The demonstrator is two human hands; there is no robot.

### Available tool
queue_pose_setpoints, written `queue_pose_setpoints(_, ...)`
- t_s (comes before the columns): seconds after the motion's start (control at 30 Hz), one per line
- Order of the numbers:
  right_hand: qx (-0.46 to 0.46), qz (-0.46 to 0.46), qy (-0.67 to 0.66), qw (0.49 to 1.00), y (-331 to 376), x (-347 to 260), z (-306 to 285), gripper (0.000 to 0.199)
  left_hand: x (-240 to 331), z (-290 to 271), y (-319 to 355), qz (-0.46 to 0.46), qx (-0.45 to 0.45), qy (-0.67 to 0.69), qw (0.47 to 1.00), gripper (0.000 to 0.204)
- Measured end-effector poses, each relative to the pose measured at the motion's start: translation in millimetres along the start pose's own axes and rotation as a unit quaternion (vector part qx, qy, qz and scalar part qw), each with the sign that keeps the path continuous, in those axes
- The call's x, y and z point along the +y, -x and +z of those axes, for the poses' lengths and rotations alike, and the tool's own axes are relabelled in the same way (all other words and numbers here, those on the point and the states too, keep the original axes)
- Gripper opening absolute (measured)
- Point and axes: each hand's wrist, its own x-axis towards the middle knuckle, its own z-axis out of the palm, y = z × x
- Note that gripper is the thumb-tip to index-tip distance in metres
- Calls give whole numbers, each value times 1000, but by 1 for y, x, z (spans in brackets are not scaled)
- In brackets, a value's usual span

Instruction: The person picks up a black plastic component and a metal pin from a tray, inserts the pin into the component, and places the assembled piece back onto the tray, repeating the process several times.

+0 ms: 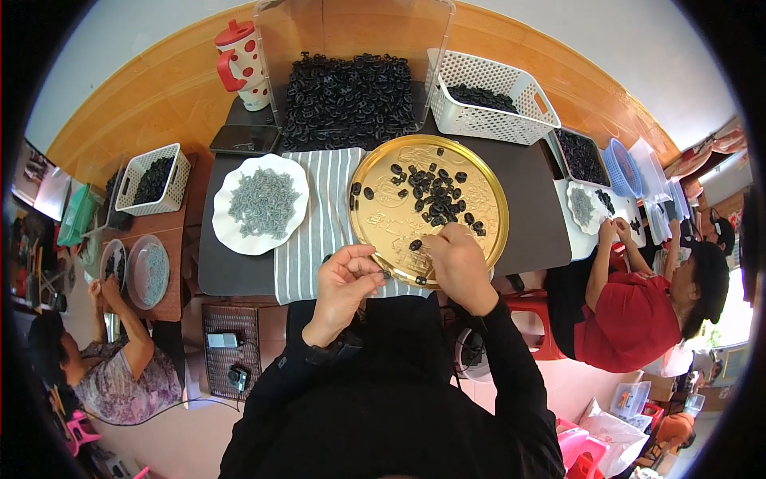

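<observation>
A round gold tray (pixel 488 185) lies in front of me with small black plastic pieces (pixel 437 194) heaped near its middle and a few scattered singly. My left hand (pixel 343 286) is at the tray's near left rim, thumb and fingers pinched together; a tiny dark bit shows by the fingertips, too small to name. Over the tray's near part, my right hand (pixel 459 263) has its fingers closed and pointing down beside a loose black piece (pixel 416 245). What its fingertips hold, if anything, is hidden. Left of the tray, a white scalloped plate (pixel 226 229) carries a pile of small grey pieces (pixel 265 202).
A striped cloth (pixel 315 239) lies under the tray's left side. Behind stand a clear bin of black pieces (pixel 349 96), a white basket (pixel 495 121), a dotted tumbler (pixel 243 68) and a dark phone-like slab (pixel 245 139). People work at tables on both sides.
</observation>
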Motion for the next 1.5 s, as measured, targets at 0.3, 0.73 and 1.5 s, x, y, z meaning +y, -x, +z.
queue_pose_setpoints(0.3,-72,6,49,996,-2,-3,15,9,-3,-4,3,-11,-3,-23,1000,39)
queue_pose_setpoints(0.73,-83,42,-138,986,4,0,9,11,0,1,6,2,-18,-36,999,28)
queue_pose_setpoints(1.5,-53,243,-610,753,21,-31,10,19,15,20,13,-9,-90,-47,995,39)
